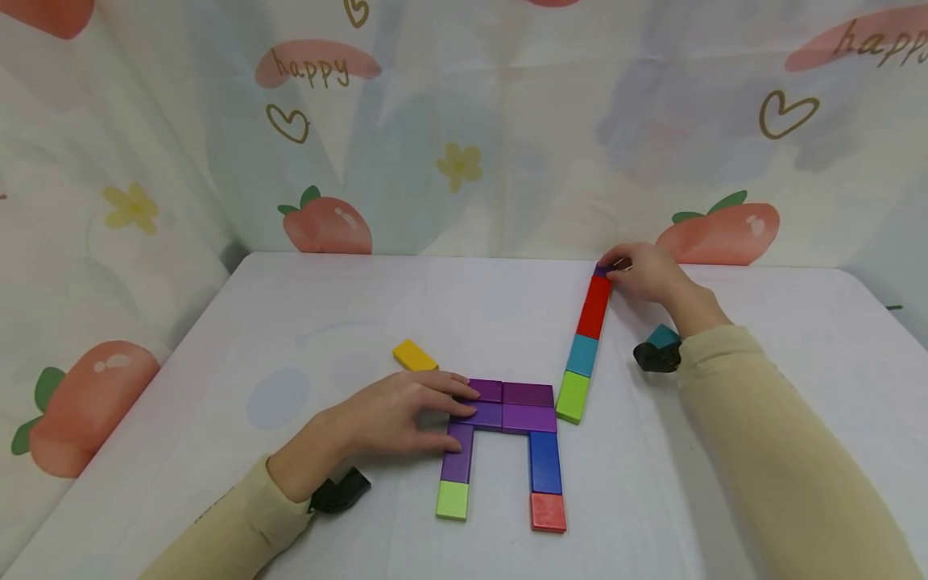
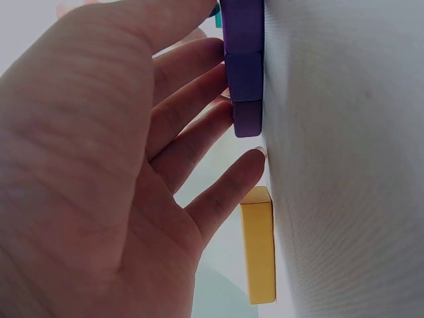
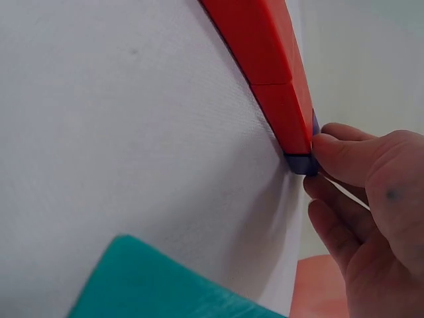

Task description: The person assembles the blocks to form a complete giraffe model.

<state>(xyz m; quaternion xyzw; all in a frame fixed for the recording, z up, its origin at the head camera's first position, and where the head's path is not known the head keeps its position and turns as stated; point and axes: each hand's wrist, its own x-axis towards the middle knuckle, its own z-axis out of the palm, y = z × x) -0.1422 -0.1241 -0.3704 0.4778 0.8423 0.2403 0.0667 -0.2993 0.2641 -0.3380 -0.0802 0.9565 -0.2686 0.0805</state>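
Note:
At the far table edge my right hand pinches a small dark purple block against the end of a row. That row runs toward me through red blocks, a light blue block and a green block. My left hand rests with its fingers extended on the left side of a flat figure of purple blocks. The figure has two legs: a purple one ending in a light green block, and a blue block ending in a red block.
A yellow block lies just beyond my left hand. Under my right forearm sits a teal block, partly hidden by the black wrist camera in the head view. A printed curtain hangs behind the white table.

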